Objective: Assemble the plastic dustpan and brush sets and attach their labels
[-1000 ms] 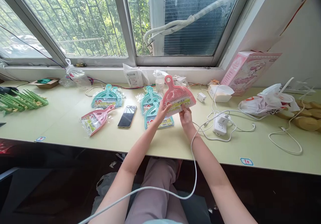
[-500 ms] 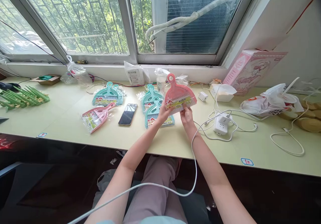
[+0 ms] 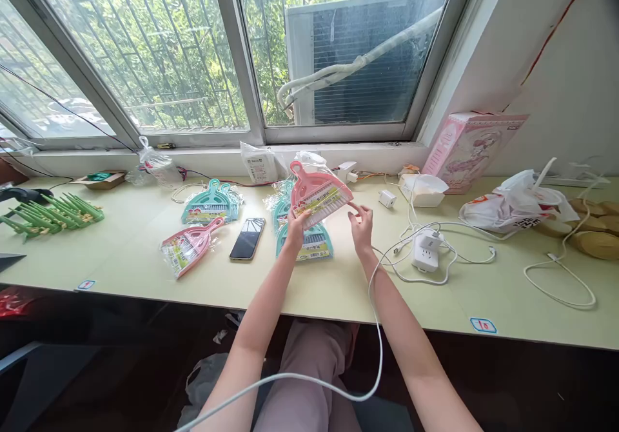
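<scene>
My left hand [image 3: 296, 229] is closed on the lower left edge of a pink dustpan-and-brush set [image 3: 322, 193] in clear wrapping. The set is tilted above the table, its handle up and to the left. My right hand [image 3: 361, 225] is just off the set's right corner, thumb and forefinger apart; a light touch on the wrapping cannot be ruled out. Beneath the held set lie turquoise dustpan sets [image 3: 314, 245], partly covered by it. To the left are another turquoise set [image 3: 211, 203] and a second pink set [image 3: 188, 249], both wrapped.
A phone [image 3: 247, 238] lies left of my hands. On the right are a white power strip [image 3: 425, 253] with cables, a tissue box [image 3: 423, 190], a pink box [image 3: 471, 151] and a white plastic bag [image 3: 517, 203]. A white cable [image 3: 380, 342] hangs across my right forearm. Green stalks [image 3: 58, 215] lie far left.
The pink set has moved left and tilted, clockwise end lower. My right hand has come away from its lower edge; my left hand still holds it. The camera view has shifted slightly upward.
</scene>
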`<state>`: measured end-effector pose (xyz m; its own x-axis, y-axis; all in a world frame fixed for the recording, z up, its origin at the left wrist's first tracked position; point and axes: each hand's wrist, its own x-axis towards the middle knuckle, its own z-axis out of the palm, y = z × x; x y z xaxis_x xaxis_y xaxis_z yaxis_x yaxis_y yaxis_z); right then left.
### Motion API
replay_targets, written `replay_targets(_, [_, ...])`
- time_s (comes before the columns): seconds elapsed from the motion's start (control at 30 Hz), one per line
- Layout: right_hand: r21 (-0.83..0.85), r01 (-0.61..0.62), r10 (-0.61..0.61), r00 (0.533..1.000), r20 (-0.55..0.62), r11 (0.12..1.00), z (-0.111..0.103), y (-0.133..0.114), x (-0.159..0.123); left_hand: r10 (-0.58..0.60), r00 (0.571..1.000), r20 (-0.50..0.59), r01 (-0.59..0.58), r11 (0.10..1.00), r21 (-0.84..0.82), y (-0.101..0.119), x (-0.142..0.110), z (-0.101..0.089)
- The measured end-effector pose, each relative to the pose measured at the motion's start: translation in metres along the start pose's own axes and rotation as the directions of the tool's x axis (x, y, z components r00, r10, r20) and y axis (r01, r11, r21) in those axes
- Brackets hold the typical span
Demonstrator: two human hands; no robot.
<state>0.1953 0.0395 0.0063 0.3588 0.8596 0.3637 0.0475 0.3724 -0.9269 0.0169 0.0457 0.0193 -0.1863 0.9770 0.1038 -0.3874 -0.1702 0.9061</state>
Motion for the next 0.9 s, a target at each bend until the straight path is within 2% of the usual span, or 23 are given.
replay_targets(0.07, [-0.259, 0.203, -0.205, 0.979, 0.018, 0.944, -0.003, -0.001, 0.000, -0.079, 0.996, -0.036, 0.078, 0.996, -0.032, -0.001, 0.003, -0.002])
replay_targets(0.13, [-0.401, 0.340, -0.339, 0.938, 0.078, 0.850, -0.005, -0.001, 0.000, -0.127, 0.992, -0.027, 0.125, 0.991, -0.044, -0.002, 0.004, -0.002])
replay_targets(0.23, [-0.499, 0.414, -0.432, 0.898, 0.087, 0.761, -0.007, 0.002, -0.001, -0.139, 0.987, 0.076, 0.141, 0.990, -0.027, -0.002, 0.002, 0.000])
replay_targets(0.4, [-0.537, 0.416, -0.477, 0.879, 0.029, 0.734, -0.014, 0.009, 0.001, -0.196, 0.953, 0.229, 0.196, 0.980, 0.025, -0.001, -0.004, -0.001])
replay_targets(0.63, [-0.555, 0.451, -0.468, 0.875, 0.121, 0.699, -0.016, 0.016, 0.006, -0.266, 0.880, 0.394, 0.242, 0.964, 0.110, 0.004, -0.004, -0.011])
replay_targets(0.73, [-0.578, 0.468, -0.490, 0.862, 0.131, 0.668, -0.015, 0.016, 0.005, -0.263, 0.880, 0.396, 0.231, 0.965, 0.128, 0.005, 0.001, -0.015])
replay_targets(0.9, [-0.564, 0.505, -0.504, 0.846, 0.174, 0.654, -0.013, 0.011, 0.001, -0.239, 0.922, 0.305, 0.226, 0.971, 0.076, -0.002, 0.012, -0.021])
